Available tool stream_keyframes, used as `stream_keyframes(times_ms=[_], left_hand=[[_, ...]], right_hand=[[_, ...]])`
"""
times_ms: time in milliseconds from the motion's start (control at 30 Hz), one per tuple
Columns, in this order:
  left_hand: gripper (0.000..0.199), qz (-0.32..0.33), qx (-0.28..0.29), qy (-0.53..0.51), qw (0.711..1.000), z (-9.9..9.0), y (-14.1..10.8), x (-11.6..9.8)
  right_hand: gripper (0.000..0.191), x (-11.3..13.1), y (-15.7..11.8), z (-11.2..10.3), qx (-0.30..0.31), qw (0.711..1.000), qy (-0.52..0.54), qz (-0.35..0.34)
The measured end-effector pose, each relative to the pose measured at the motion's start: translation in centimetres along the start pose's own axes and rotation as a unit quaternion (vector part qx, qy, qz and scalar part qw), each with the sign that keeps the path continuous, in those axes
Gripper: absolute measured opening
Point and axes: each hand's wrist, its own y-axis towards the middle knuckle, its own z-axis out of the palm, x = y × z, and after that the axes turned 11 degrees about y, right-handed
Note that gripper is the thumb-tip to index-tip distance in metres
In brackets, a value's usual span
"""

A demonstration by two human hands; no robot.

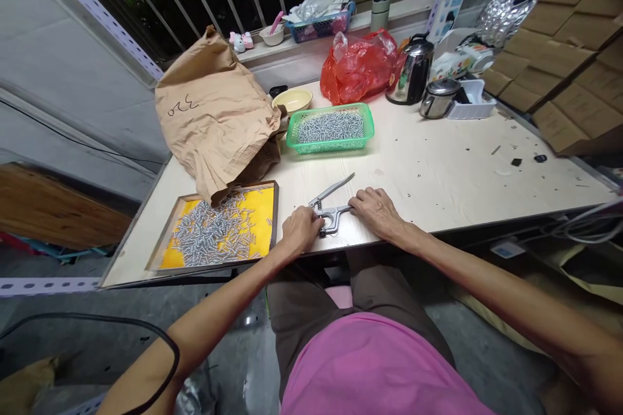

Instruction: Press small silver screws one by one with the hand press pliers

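Observation:
A metal hand tool (333,212) with two spread arms and a small spring lies near the table's front edge. My left hand (302,229) has its fingers closed on the tool's left end. The fingers of my right hand (377,211) are curled at the tip of its lower arm, touching it. To the left, a shallow tray (276,220) with a yellow bottom holds many small silvery metal pieces (209,233). Behind the tool, a green basket (331,146) is filled with similar pieces.
A brown paper sack (219,117) leans over the tray. Farther back are a yellow bowl (293,100), a red plastic bag (360,68), a kettle (416,71), a metal pot (439,100) and a white tray (472,109). Cardboard (564,52) stands at the right.

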Motion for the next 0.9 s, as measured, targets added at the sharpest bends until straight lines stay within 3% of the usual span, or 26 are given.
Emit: stream_keyframes(times_ms=[100,200,267,500,800,900], left_hand=[[0.021,0.102,-0.108,0.052,0.987,0.3,-1.9,-1.3],[0.023,0.225,-0.15,0.054,0.961,1.6,-2.8,-3.1],[0.034,0.262,-0.177,0.035,0.948,2.6,-2.6,-4.3],[0.06,0.266,-0.172,-0.029,0.948,4.4,-1.6,-6.5],[0.056,0.261,-0.173,-0.078,0.946,5.0,-2.0,-6.1],[0.055,0.262,-0.179,-0.083,0.945,5.1,-2.0,-6.2]], right_hand=[[0.025,-0.2,0.3,-0.4,-0.014,0.999,0.04,0.004],[0.024,-0.5,1.4,-1.2,-0.043,0.998,0.046,0.0],[0.024,-0.6,2.5,-1.6,-0.051,0.998,0.032,-0.005],[0.02,-0.7,6.4,-1.9,0.026,0.998,-0.028,-0.05],[0.023,-1.8,8.7,-1.0,0.044,0.994,-0.036,-0.09],[0.023,-1.7,10.1,-1.2,0.043,0.996,-0.033,-0.074]])
